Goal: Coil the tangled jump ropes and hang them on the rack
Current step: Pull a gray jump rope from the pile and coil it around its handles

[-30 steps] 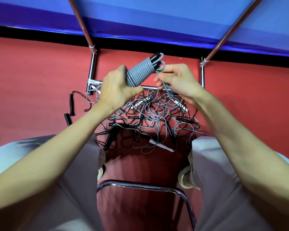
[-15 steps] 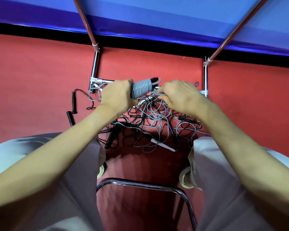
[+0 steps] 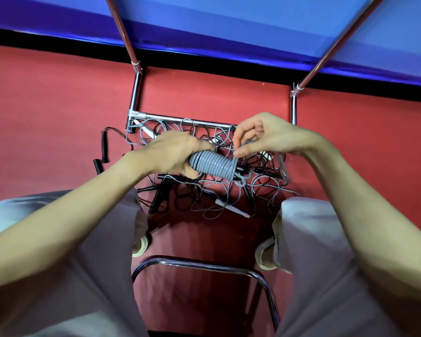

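My left hand [image 3: 173, 154] grips one end of a grey jump rope wound into a tight coil [image 3: 213, 164], with black handle ends sticking out at its right. My right hand [image 3: 265, 135] pinches the loose grey end of that rope just above the coil's right end. Below both hands a tangle of grey and black jump ropes [image 3: 204, 188] lies on the red floor, with black handles [image 3: 159, 199] and a white handle [image 3: 233, 210] among it. The chrome rack [image 3: 180, 120] stands behind the pile, its base bar on the floor and its poles rising toward the blue wall.
Two black handles [image 3: 104, 145] lie left of the rack's base. My knees in pale trousers frame the pile on both sides. A chrome chair-frame bar [image 3: 199, 263] curves between my legs near the bottom. Red floor spreads left and right.
Both hands have come down from above the rack's bar to just over the pile. The coil now points right and lies flatter. My right hand has shifted to pinch the loose end above the coil.
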`<state>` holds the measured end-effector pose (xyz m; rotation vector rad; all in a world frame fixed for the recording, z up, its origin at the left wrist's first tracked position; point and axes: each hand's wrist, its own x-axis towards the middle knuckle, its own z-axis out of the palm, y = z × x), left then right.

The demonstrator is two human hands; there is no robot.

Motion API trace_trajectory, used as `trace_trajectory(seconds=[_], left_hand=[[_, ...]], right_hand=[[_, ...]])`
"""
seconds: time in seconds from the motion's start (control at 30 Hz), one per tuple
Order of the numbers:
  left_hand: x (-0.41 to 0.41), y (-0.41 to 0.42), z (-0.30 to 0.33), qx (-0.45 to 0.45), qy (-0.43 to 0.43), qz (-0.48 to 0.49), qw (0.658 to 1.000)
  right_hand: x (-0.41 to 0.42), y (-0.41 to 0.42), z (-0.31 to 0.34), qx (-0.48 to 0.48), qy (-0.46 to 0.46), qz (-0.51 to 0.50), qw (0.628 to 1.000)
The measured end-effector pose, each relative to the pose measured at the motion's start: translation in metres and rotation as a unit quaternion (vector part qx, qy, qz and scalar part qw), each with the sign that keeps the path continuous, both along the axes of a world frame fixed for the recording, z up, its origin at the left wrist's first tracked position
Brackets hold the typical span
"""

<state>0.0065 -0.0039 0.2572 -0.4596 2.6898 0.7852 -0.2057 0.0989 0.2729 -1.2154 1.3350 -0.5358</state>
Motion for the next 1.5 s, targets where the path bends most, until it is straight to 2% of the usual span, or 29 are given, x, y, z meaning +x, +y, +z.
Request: trace_trajectory(seconds=[0.1, 0.2, 0.33, 0.5, 0.57, 0.67, 0.77, 0.87, 0.93, 1.0, 1.07, 1.13, 1.27, 1.3, 1.4, 1.5], left_hand=[[0.0, -0.004, 0.005, 0.101, 0.056, 0.06, 0.992], [-0.001, -0.005, 0.003, 0.208, 0.1, 0.119, 0.966], [-0.005, 0.001, -0.003, 0.329, 0.161, 0.23, 0.902], [-0.015, 0.007, -0.008, 0.387, 0.175, 0.347, 0.836], [-0.018, 0.007, -0.011, 0.387, 0.17, 0.384, 0.821], [-0.023, 0.009, -0.014, 0.368, 0.16, 0.42, 0.814], [-0.028, 0.015, -0.021, 0.332, 0.176, 0.448, 0.811], [-0.029, 0.018, -0.027, 0.233, 0.181, 0.435, 0.85], [-0.031, 0.019, -0.024, 0.206, 0.166, 0.418, 0.869], [-0.033, 0.019, -0.013, 0.27, 0.145, 0.386, 0.87], [-0.034, 0.017, 0.003, 0.364, 0.137, 0.348, 0.853], [-0.034, 0.014, 0.013, 0.41, 0.16, 0.334, 0.833], [-0.032, 0.007, 0.015, 0.483, 0.205, 0.381, 0.761], [-0.031, 0.007, 0.014, 0.48, 0.215, 0.372, 0.765], [-0.03, 0.009, 0.018, 0.439, 0.237, 0.302, 0.812], [-0.03, 0.006, 0.018, 0.449, 0.244, 0.288, 0.81]], right_hand=[[-0.008, 0.002, -0.006, 0.007, -0.101, -0.086, 0.991], [-0.008, 0.0, -0.006, 0.006, -0.18, -0.161, 0.97], [-0.004, -0.009, -0.006, -0.025, -0.167, -0.235, 0.957], [0.012, -0.017, -0.007, -0.04, -0.18, -0.285, 0.941], [0.016, -0.018, -0.006, -0.024, -0.184, -0.297, 0.937], [0.02, -0.019, -0.006, -0.001, -0.202, -0.294, 0.934], [0.026, -0.02, -0.008, 0.023, -0.165, -0.31, 0.936], [0.029, -0.021, -0.01, 0.02, -0.111, -0.311, 0.944], [0.025, -0.022, -0.008, 0.017, -0.131, -0.307, 0.942], [0.018, -0.021, -0.004, 0.02, -0.165, -0.32, 0.933], [0.01, -0.019, -0.001, 0.013, -0.185, -0.327, 0.927], [0.006, -0.016, 0.001, 0.004, -0.203, -0.325, 0.924], [0.008, -0.018, 0.003, -0.025, -0.233, -0.317, 0.919], [0.009, -0.018, 0.004, -0.028, -0.238, -0.313, 0.919], [0.006, -0.019, 0.007, -0.03, -0.254, -0.293, 0.921], [0.005, -0.018, 0.008, -0.023, -0.266, -0.282, 0.921]])
